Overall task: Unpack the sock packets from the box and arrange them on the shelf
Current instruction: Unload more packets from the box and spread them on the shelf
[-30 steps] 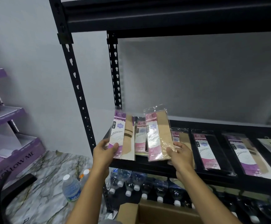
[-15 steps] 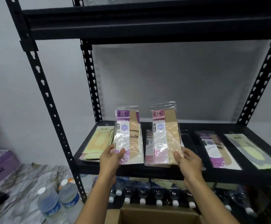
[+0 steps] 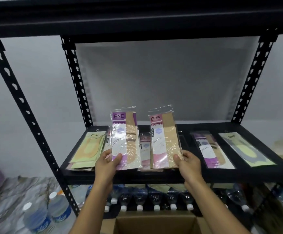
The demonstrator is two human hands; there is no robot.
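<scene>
Packets rise toward 12 o'clock from both hands, and the laying-down turns on that. The left hand pinches the bottom end of the purple-labelled packet, thumb in front and fingers curled behind. The right hand pinches the bottom corner of the pink-labelled packet the same way. Both packets are held nearly upright, side by side and apart, long axes running 6 to 12, above the front part of the shelf.

More packets lie flat on it along the same line: a yellow packet at 9 o'clock from the left hand, a pink packet under the gap between the held two, and a purple packet and a grey-yellow packet at 3 o'clock from the right hand.

By my judgement each held packet need only tip backward, top end away, onto a stack; the left hand is nearer the left stacks. The box stands open at 6 o'clock, below the wrists.
</scene>
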